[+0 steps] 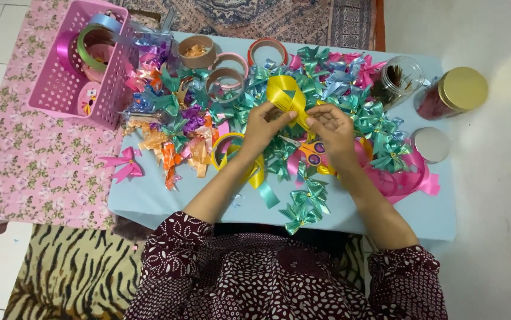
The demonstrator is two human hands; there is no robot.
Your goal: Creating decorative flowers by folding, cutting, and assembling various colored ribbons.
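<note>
Both my hands meet above the middle of a light blue table [149, 198]. My left hand [265, 123] and my right hand [329, 125] pinch a looped piece of shiny yellow ribbon [285, 95] between them. The ribbon's loops stand up just beyond my fingertips. Under my hands lie small scissors [310, 152] with orange and purple handles, a yellow ribbon roll [225, 148] and many teal ribbon bows [306, 204].
A pink basket [60, 89] with ribbon rolls stands at the far left on a floral cloth. Several ribbon spools [225, 80] sit at the table's back. A pile of multicoloured bows [172, 118] covers the left half. Two jars [452, 92] and a lid [431, 144] stand at right.
</note>
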